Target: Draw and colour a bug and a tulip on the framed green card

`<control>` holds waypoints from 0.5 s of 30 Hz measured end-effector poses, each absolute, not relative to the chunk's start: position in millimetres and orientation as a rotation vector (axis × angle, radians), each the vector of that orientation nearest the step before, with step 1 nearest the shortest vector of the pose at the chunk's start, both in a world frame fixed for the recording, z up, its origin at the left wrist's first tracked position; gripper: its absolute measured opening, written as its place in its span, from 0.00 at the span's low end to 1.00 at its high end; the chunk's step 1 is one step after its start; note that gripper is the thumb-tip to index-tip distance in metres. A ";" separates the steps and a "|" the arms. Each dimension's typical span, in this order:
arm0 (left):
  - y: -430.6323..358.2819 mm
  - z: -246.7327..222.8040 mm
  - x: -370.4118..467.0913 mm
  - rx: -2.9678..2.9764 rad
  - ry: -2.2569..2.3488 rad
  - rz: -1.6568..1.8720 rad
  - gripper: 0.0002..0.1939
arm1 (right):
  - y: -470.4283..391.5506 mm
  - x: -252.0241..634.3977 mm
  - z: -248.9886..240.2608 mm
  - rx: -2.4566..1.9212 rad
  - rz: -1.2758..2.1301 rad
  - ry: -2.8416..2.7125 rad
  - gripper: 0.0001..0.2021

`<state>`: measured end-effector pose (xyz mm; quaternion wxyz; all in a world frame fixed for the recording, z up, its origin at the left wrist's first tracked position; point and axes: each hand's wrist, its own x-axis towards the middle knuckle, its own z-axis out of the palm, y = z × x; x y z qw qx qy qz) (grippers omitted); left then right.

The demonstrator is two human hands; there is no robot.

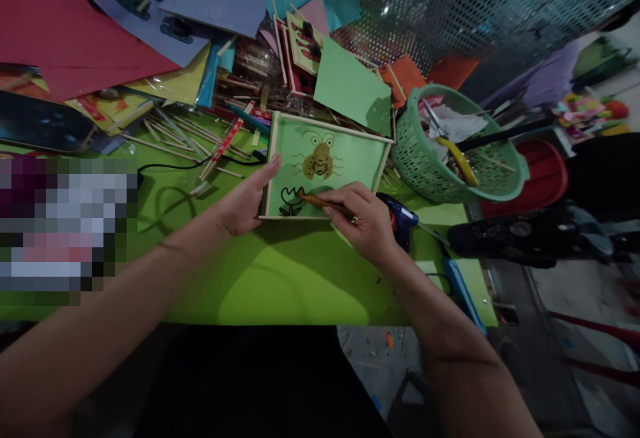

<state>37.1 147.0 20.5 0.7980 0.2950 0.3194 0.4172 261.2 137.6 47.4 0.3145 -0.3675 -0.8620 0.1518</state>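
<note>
A green sheet framed with thin wooden sticks (355, 158) lies on the green table in front of me. It bears a brown bug drawing (319, 161) and, below that, a black-outlined flower (291, 201). My left hand (250, 198) grips the frame's left side, thumb on the front edge. A brown pen (320, 202) is pinched in my right hand (363, 218), its tip at the flower's right petal. My right hand rests over the sheet's lower right part.
Loose sticks (170, 133) and coloured paper (115, 31) cover the table's back left. A green basket (420, 165) holding tools stands at the right, with a blue glue gun (400, 218) in front. A phone (40, 121) lies far left.
</note>
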 end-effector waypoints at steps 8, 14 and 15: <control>147.4 19.3 36.4 0.626 0.704 0.898 0.35 | 136.5 260.5 49.0 -0.965 0.381 -2.272 0.10; 147.8 21.0 37.3 0.606 0.658 0.891 0.35 | 135.7 260.6 49.5 -0.955 0.395 -2.316 0.09; 147.6 21.9 37.6 0.598 0.663 0.896 0.35 | 135.7 260.8 49.7 -0.959 0.390 -2.313 0.10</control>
